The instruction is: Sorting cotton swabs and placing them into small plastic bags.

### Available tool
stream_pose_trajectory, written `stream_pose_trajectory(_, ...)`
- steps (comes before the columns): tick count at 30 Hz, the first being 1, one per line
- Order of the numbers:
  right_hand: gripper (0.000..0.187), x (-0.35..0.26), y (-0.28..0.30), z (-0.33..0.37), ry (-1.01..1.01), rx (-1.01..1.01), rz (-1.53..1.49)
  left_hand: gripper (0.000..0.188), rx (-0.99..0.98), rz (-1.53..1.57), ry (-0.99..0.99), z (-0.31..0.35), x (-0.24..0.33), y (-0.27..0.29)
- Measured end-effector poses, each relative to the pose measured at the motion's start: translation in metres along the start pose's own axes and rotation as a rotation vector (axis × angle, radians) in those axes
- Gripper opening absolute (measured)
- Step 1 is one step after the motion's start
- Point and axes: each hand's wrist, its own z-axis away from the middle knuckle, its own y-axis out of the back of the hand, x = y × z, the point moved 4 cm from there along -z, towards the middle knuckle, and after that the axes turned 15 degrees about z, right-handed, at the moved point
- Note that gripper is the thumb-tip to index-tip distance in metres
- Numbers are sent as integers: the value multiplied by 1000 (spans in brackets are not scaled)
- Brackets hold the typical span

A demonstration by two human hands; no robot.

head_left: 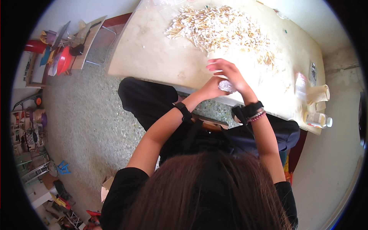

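A wide heap of loose cotton swabs [218,28], with white tips and pale wooden sticks, lies on the cream-coloured table [149,50]. At the table's near edge my left hand [211,89] is closed around a bundle of cotton swabs [227,86]. Only the bundle's rounded white end shows; the rest is hidden by my hands. My right hand [232,74] is just right of and above it, fingers stretched out and slightly apart, its palm beside the bundle's end. Whether that palm touches the bundle I cannot tell.
At the table's right side stand a clear bottle [319,120], a beige roll [318,94] and a clear plastic bag [301,86]. A wall rises on the right. Far left are a red plastic basin [64,61] and a folding table [86,48]; a small blue stool [63,167] is on the floor.
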Motion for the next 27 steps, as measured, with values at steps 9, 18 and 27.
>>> stream_pose_trajectory(9, 56, 22, 23, 67, 166, -47, -278, 36, -80, 221, -17, 2, 29, 17)
stream_pose_trajectory(18, 46, 34, -2, 66, 22, 195, -357, 25, -33, 243, 51, 5, 30, 18)
stream_pose_trajectory(27, 33, 34, -8, 60, -17, 269, -312, 49, 292, 448, 93, 2, 18, 12)
